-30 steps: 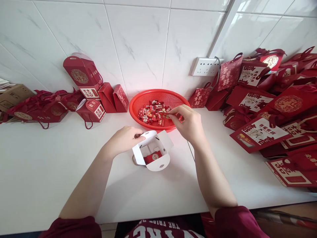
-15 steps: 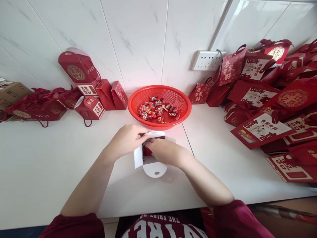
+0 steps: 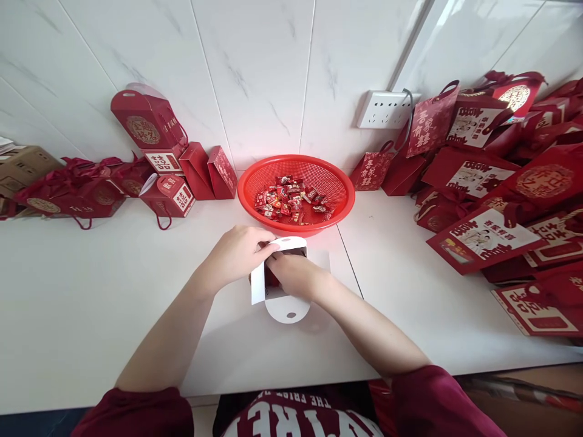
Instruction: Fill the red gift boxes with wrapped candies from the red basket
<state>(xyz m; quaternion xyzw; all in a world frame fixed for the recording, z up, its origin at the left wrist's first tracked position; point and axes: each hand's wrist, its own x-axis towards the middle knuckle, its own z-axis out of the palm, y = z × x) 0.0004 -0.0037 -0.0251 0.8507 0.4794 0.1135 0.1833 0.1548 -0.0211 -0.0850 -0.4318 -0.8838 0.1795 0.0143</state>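
Note:
In front of me on the white table stands a small gift box (image 3: pixel 288 309), its white inner flaps folded outward. My left hand (image 3: pixel 243 254) pinches the far flap at its left corner between thumb and fingers. Inside the box reaches my right hand (image 3: pixel 296 274); its fingertips are hidden by the walls, and I cannot make out whether they hold anything. Something dark red shows in the box beside those fingers. Just behind the box sits a red plastic basket (image 3: pixel 334 213) with wrapped candies (image 3: pixel 291 197) in it.
Red gift boxes (image 3: pixel 168 197) with cords stand along the wall at the left. A large heap of red gift bags and boxes (image 3: pixel 487 237) covers the right side. A white power strip (image 3: pixel 387 109) is on the tiled wall. The table's front edge runs close to my body.
My right hand has sunk deeper into the box. My left hand keeps its hold on the flap. The view has shifted slightly.

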